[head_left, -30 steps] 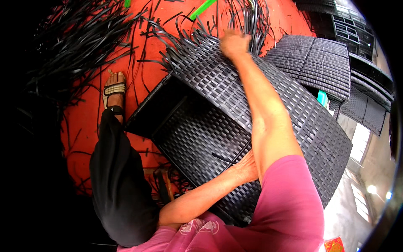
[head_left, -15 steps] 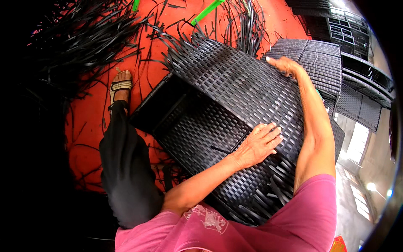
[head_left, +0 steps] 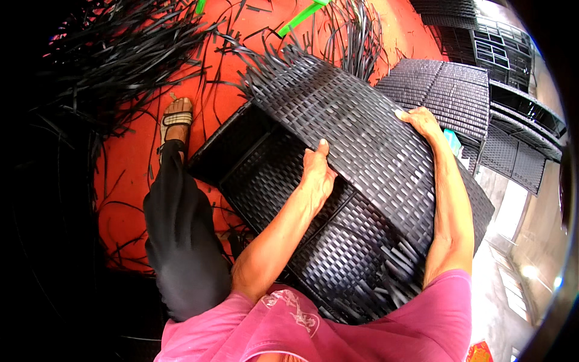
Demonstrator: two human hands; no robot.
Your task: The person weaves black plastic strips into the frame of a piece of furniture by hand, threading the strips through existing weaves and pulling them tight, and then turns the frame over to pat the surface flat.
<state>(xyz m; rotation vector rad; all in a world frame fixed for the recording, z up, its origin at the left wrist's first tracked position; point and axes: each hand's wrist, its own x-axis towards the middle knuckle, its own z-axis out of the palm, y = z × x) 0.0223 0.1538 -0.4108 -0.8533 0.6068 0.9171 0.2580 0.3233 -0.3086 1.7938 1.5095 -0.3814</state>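
A black woven wicker panel (head_left: 356, 130) with loose strip ends lies across a black wicker furniture piece (head_left: 265, 187), with an open hollow at its left. My left hand (head_left: 318, 172) is closed on the panel's near edge, thumb on top and fingers hidden underneath. At the far right edge, my right hand (head_left: 421, 122) grips the same panel, its thumb on the weave and its other fingers mostly out of sight. Unwoven strip ends (head_left: 398, 271) stick out near my right elbow.
Heaps of loose black strips (head_left: 132, 66) lie on the red floor (head_left: 129, 199) at the left. My sandaled foot (head_left: 177, 120) stands beside the furniture. More wicker furniture (head_left: 440, 93) stands at the right. A bright green bar (head_left: 301, 18) lies at the far side.
My left hand has gone from lying flat on the weave to gripping the panel's edge, farther off and leftward. My right hand has come nearer along the far edge. The panel has shifted, uncovering more weave below.
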